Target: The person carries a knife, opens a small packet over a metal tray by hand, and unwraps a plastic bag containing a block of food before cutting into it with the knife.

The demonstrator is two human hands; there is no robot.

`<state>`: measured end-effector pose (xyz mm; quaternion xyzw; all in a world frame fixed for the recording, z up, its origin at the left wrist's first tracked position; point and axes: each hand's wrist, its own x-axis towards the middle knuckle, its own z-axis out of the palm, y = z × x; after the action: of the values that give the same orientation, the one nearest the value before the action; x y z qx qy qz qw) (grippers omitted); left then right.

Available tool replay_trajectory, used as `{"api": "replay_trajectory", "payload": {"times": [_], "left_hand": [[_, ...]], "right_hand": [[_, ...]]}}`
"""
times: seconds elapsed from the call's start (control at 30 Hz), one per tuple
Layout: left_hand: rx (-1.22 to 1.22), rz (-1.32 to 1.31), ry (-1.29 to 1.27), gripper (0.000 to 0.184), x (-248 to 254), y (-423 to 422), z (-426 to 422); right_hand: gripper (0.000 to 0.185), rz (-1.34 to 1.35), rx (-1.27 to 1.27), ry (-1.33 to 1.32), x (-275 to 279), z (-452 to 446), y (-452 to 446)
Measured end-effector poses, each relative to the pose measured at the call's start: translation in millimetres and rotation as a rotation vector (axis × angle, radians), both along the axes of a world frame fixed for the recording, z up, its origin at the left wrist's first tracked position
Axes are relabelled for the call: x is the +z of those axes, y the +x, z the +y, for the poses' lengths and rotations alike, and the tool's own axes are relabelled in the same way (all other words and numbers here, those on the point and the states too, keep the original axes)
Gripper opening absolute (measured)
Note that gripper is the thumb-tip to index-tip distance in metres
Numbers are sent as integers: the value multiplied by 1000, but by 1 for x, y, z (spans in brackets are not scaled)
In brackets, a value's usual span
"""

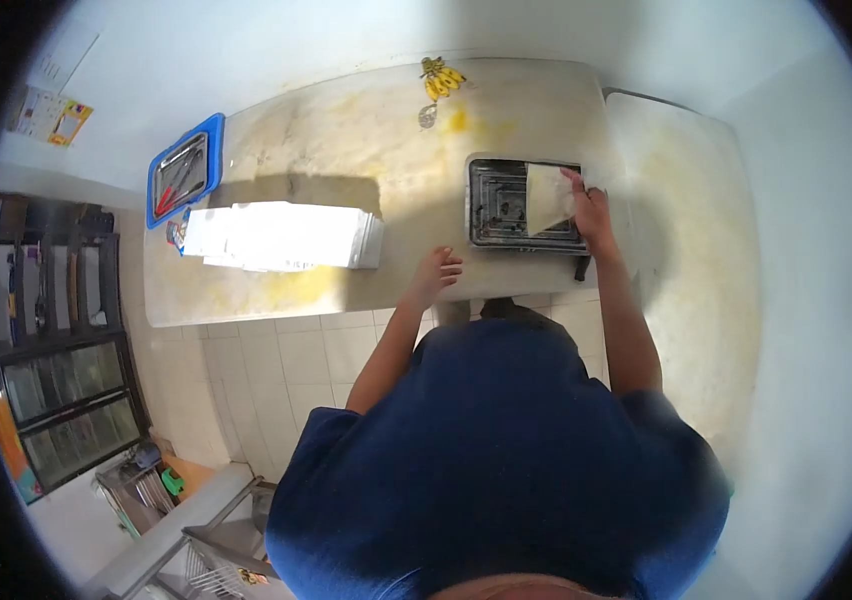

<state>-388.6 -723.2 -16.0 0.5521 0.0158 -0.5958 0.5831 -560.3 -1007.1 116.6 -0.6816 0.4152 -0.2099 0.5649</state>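
Observation:
My right hand [591, 208] grips a pale, flat cream-coloured piece [547, 200] at its right edge, with the thumb side over it. I cannot make out whether this piece is cloth or card. Beneath it sits a black rectangular tray-like unit [494, 205] with raised ridges, and the pale piece covers part of its right half. A short dark part [582, 268] sticks out below its front right corner. Near the table's front edge, my left hand [436, 275] is held with its fingers loosely bent and apart, nothing in them, left of the black unit.
A stack of white boxes or paper [281, 236] lies on the table [426, 180], left of my left hand. Behind it is a blue tray [216, 150] holding a metal dish and red-handled tools. Bananas [440, 78] lie at the back edge. A dark shelf rack [61, 350] stands left.

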Motion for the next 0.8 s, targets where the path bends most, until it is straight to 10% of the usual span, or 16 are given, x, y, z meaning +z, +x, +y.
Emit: {"api": "replay_trajectory", "payload": {"times": [0.33,0.73,0.8], "left_hand": [[38,-54,184,43,-21,-6,-46],[5,-574,76,45,-33,38,-58],[71,-348,172,45,8,23,-84]], "right_hand": [[42,49,-43,-6,-6,-107,37],[34,-80,512,-338,-6,-96,86],[27,116,659,-409,8,-85,89]]}}
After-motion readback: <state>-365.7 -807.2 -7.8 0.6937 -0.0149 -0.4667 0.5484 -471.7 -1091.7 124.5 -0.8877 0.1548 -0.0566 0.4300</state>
